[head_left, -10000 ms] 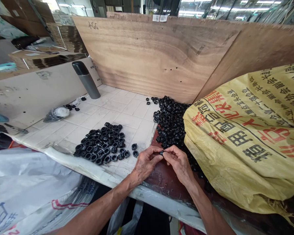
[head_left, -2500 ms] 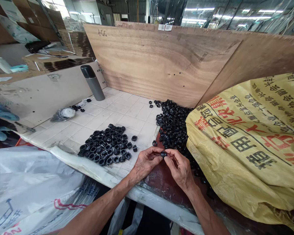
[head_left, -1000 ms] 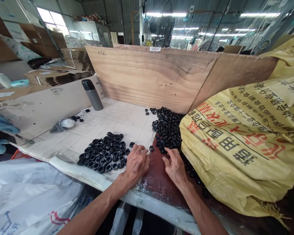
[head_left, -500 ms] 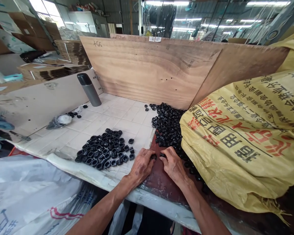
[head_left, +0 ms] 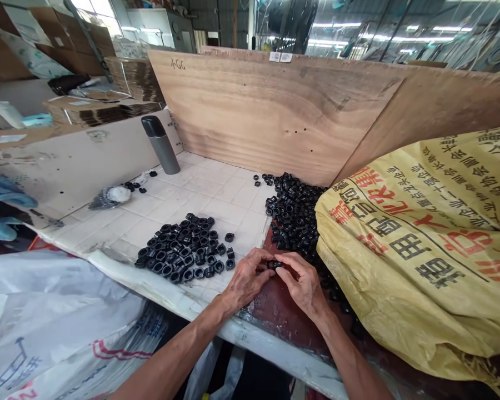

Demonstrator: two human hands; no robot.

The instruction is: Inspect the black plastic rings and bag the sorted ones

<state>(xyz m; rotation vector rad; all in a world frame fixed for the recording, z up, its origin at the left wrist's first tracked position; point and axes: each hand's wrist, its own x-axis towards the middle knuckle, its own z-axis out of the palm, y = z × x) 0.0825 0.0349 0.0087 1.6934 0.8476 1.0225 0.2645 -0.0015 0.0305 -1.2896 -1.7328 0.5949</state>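
Note:
My left hand [head_left: 246,279] and my right hand [head_left: 305,284] meet over the dark red board [head_left: 275,311], fingertips closed. Between them is a small black plastic ring [head_left: 275,265], partly covered by the fingers; both hands pinch it. To the left of my left hand, a spread of black plastic rings [head_left: 179,248], some with angular nut-like outsides, lies on the pale tabletop. Beyond my right hand, a denser heap of the same black parts [head_left: 294,206] reaches along the yellow sack.
A large yellow woven sack [head_left: 416,233] bulges over the right side. Wooden boards [head_left: 266,105] wall off the back. A grey flask [head_left: 161,145] stands at the back left, near a small plastic bag [head_left: 110,196]. White sacking [head_left: 45,316] hangs at the front left.
My hands have come together from slightly apart, and their fingertips now meet at one black ring. The view has shifted a little, moving the surroundings rightward in the picture.

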